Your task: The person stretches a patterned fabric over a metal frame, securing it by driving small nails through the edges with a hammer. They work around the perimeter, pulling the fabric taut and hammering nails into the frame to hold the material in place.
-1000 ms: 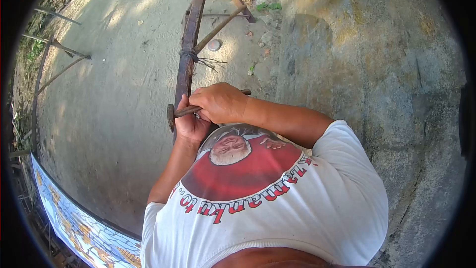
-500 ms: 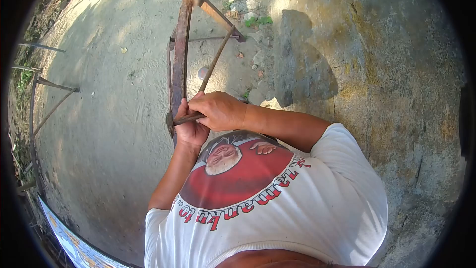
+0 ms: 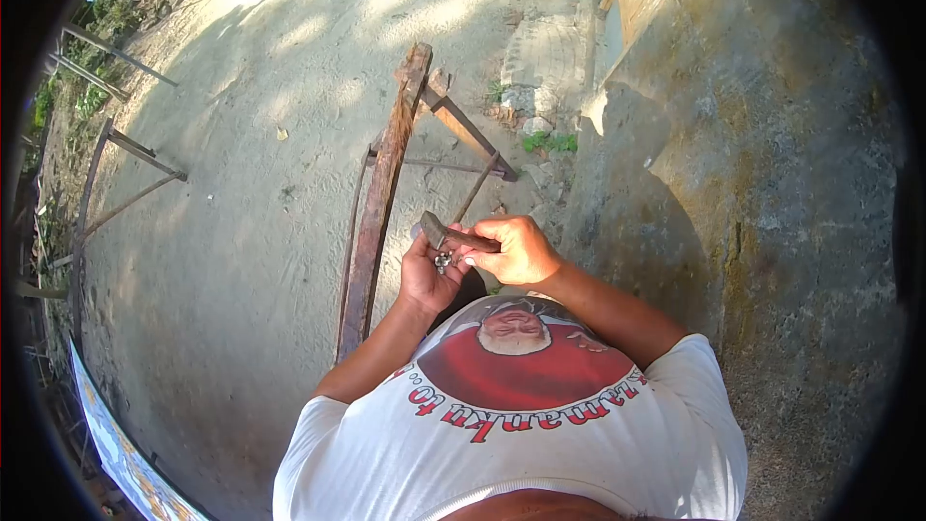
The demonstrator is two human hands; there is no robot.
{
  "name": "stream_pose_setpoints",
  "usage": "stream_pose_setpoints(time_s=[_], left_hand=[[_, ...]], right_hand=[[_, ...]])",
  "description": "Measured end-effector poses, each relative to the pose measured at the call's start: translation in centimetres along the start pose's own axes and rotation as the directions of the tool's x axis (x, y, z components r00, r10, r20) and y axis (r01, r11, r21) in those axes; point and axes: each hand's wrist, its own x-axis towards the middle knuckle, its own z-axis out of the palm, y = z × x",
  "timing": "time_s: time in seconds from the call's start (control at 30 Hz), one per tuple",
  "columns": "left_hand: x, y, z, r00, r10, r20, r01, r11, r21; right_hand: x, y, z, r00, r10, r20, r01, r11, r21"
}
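My right hand (image 3: 521, 251) is wrapped round the wooden handle of a hammer (image 3: 434, 229), whose dark head points left over my other palm. Palm up and cupped, my left hand (image 3: 425, 277) holds a small pile of shiny metal bits (image 3: 443, 260), too small to name for certain. The fingertips of my right hand are close to that pile. Just left of both hands stands a wooden trestle (image 3: 386, 183) with a rough, reddish-brown top beam and thin legs.
A second wooden frame (image 3: 145, 156) stands at the left. A blue and white patterned sheet (image 3: 125, 453) lies at the lower left. On the right rises a stained concrete surface (image 3: 801, 232) with my shadow. Small green plants (image 3: 550, 143) grow beside stones.
My hands have moved right, away from the trestle beam. The left palm has turned up, showing the metal bits. The view has shifted, so the trestle appears lower and further right.
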Motion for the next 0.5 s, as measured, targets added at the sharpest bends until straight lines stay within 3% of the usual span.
stream_pose_setpoints(time_s=[0.1,0.17,0.3,0.5], left_hand=[[4.4,-0.3,1.9,0.997,-0.074,0.034,0.072,0.996,0.051],[7.4,-0.4,4.1,0.994,-0.104,0.035,0.1,0.991,0.085],[14.2,0.0,9.3,0.938,-0.209,0.277,0.202,0.978,0.055],[27.4,2.8,13.8,0.916,-0.172,0.363,0.194,0.981,-0.025]], right_hand=[[2.1,1.9,-3.4,1.0,-0.006,-0.008,0.006,0.999,-0.053],[4.3,3.8,-5.6,0.972,-0.226,-0.056,0.211,0.956,-0.202],[9.5,8.5,-10.0,0.955,-0.298,0.003,0.284,0.909,-0.304],[18.7,12.3,-16.8,0.978,-0.201,0.047,0.203,0.893,-0.403]])
